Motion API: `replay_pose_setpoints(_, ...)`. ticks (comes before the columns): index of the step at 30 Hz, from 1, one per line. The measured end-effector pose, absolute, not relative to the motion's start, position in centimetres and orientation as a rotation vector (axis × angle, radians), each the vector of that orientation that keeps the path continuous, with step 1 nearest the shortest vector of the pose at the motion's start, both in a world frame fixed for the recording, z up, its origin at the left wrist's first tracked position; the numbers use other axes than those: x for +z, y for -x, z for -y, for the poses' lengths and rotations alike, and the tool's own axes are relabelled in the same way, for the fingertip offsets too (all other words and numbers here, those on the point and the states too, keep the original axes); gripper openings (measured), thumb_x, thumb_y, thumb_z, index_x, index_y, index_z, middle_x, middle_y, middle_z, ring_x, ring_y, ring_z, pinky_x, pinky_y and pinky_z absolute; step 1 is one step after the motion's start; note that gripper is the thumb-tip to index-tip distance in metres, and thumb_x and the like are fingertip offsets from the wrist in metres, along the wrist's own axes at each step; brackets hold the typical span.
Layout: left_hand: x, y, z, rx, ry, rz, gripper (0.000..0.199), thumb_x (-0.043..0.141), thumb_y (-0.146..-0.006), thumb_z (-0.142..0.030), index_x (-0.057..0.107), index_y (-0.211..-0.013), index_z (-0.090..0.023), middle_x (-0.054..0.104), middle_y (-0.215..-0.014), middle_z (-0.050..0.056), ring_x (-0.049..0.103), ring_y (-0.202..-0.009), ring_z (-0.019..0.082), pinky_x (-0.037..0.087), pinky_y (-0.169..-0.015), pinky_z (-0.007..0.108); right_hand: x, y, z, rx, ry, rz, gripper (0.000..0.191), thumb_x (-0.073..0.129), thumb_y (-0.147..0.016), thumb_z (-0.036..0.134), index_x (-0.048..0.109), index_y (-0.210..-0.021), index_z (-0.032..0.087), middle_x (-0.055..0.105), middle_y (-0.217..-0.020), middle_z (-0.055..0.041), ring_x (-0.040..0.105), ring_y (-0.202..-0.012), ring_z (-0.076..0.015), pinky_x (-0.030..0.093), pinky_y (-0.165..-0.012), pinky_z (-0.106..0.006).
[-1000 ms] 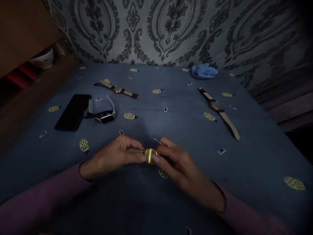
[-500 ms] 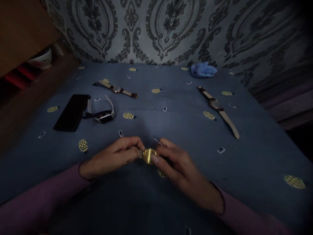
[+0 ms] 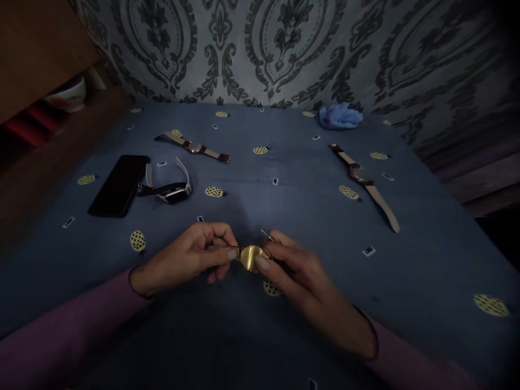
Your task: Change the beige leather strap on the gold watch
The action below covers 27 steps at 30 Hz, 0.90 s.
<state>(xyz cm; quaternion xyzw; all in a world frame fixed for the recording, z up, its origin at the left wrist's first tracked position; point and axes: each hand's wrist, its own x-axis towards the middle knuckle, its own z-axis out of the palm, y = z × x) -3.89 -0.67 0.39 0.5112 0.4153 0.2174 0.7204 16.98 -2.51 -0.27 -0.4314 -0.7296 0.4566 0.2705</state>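
A gold-coloured watch case (image 3: 251, 258) is held between my two hands, just above the table, its smooth round face turned up. My right hand (image 3: 298, 273) grips its right edge, thumb on the metal. A thin metal tool tip (image 3: 266, 234) sticks out past the fingers of that hand; the rest of it is hidden. My left hand (image 3: 199, 252) pinches a watch strap (image 3: 222, 248) at the left side of the case, mostly covered by the fingers. I cannot tell whether the strap is fastened to the case.
Two brown-and-beige strapped watches lie farther back, one watch (image 3: 195, 147) left and another watch (image 3: 359, 173) right. A smartwatch (image 3: 176, 195) sits beside a black phone (image 3: 118, 187). A crumpled blue cloth (image 3: 340, 116) rests near the wall. A shelf with a bowl (image 3: 69, 96) borders the left.
My left hand has shifted its hold on the strap, and its lower fingers now show beneath. The watch case moved slightly right in view. The other watches and phone stay put.
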Motion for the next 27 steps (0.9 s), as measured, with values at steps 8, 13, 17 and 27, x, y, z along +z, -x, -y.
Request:
replay_pose_setpoints(8,-0.4,3.8,0.9,0.606,-1.110,-0.872,0.015,0.058,-0.091,-0.024,0.054,-0.080,-0.015,0.056,-0.055,-0.005,0.048,-0.047,0.005,0.039,-0.046,0.015,-0.6,-16.5,3.0,1.226,1.257,1.845,0.038,0.044,-0.100,0.031,0.047,-0.064,0.020,0.041,-0.070,0.0010,0.043,-0.066,-0.0147,0.039,-0.059,-0.028)
replay_pose_setpoints(13,-0.1,3.6,0.8,0.628,-1.135,-0.881,0.014,0.057,-0.091,-0.021,0.055,-0.078,-0.014,0.056,-0.056,-0.005,0.050,-0.048,0.005,0.042,-0.048,0.015,-0.8,-16.3,3.4,1.255,1.287,1.796,0.035,0.044,-0.099,0.032,0.048,-0.066,0.020,0.043,-0.070,0.0006,0.045,-0.067,-0.0149,0.040,-0.062,-0.028)
replay_pose_setpoints(17,0.3,3.5,0.6,0.608,-1.162,-0.878,0.014,0.057,-0.090,-0.021,0.056,-0.078,-0.014,0.056,-0.056,-0.004,0.051,-0.049,0.005,0.042,-0.048,0.015,-0.8,-16.2,3.5,1.257,1.300,1.774,0.036,0.044,-0.099,0.034,0.048,-0.066,0.021,0.042,-0.067,0.0012,0.044,-0.067,-0.0154,0.040,-0.063,-0.028)
replay_pose_setpoints(27,0.1,3.7,0.4,0.581,-1.167,-0.891,0.014,0.058,-0.090,-0.023,0.057,-0.079,-0.013,0.056,-0.056,-0.004,0.051,-0.049,0.006,0.043,-0.048,0.016,-0.6,-16.2,3.3,1.298,1.308,1.771,0.038,0.044,-0.099,0.036,0.046,-0.063,0.021,0.041,-0.066,0.0012,0.043,-0.069,-0.0161,0.039,-0.064,-0.029)
